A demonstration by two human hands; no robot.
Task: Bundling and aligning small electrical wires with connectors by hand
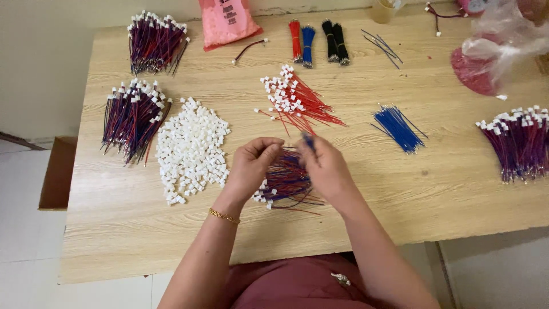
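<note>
Hands meet mid-table: left hand [250, 166] pinches a small white connector, right hand [326, 169] grips a blue wire [308, 141] at 12 o'clock. Looks like the insertion step; next needs lining the tip up. Finished red-blue bundle [284, 184] lies beneath, connector pile [191, 149] at 9.

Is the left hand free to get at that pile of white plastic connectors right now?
Probably yes: the pile of white connectors lies just beside the left hand with bare table between, though its fingers already pinch something by the wire bundle.
</note>
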